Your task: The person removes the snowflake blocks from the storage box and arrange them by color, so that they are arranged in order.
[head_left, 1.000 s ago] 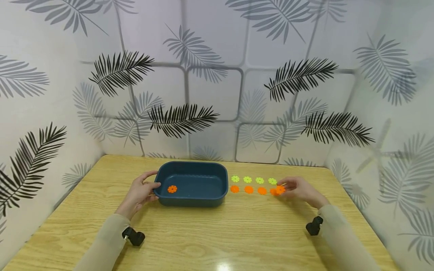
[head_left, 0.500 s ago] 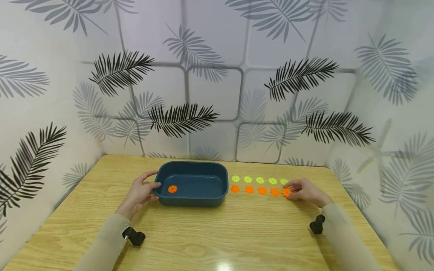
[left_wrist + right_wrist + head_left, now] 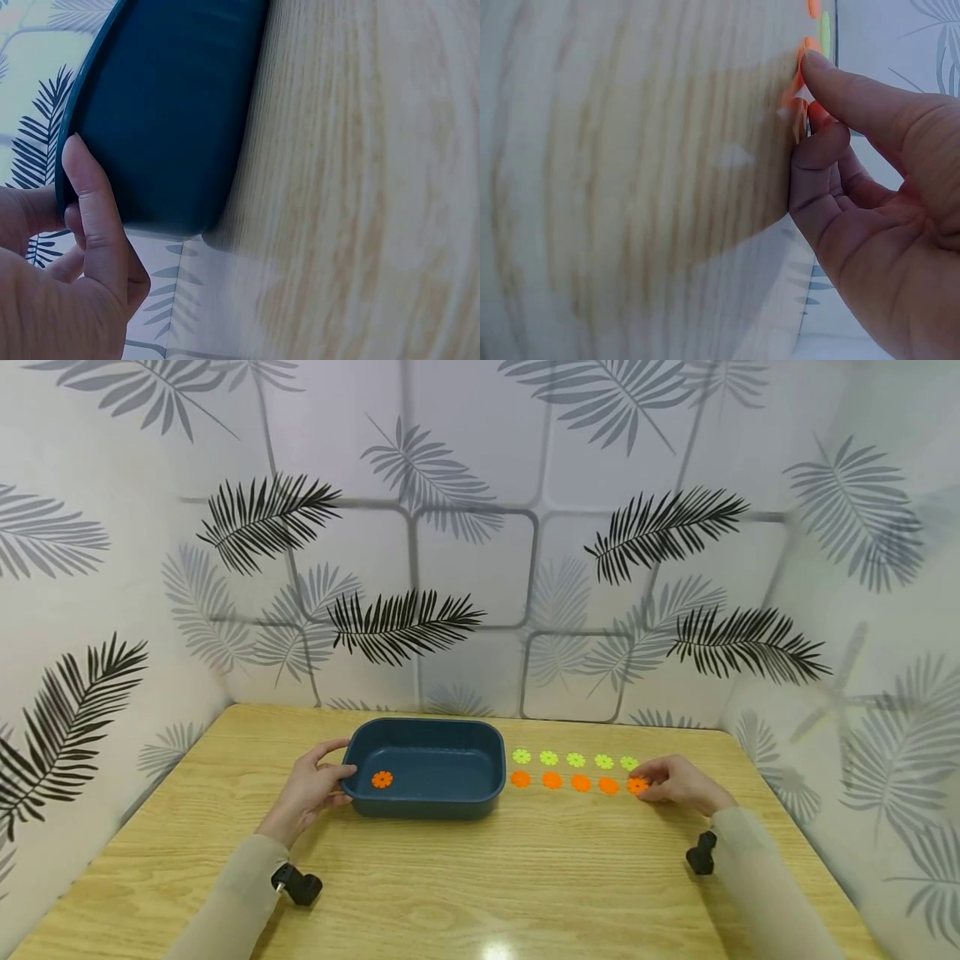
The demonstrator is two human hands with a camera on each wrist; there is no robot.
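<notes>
My left hand [image 3: 311, 789] grips the left rim of a dark blue rectangular tub [image 3: 427, 808], thumb over the edge; the left wrist view shows its fingers against the tub's outer wall [image 3: 165, 120]. Inside the tub lies one orange flower-shaped disc [image 3: 388, 780]. At the right end of an orange row, my right hand [image 3: 678, 782] pinches another orange flower-shaped disc [image 3: 637, 787], low over the table. In the right wrist view the thumb presses on orange plastic, and the fingertips partly hide it.
Several orange discs [image 3: 552, 781] run in a row right of the tub. Behind them is a matching row of yellow-green flower discs [image 3: 576, 760]. A leaf-patterned wall [image 3: 472, 677] rises behind the wooden table [image 3: 480, 877].
My right hand has moved slightly right with its orange disc, to the end of the orange row. The last yellow-green disc is uncovered. My left hand and the tub stay put.
</notes>
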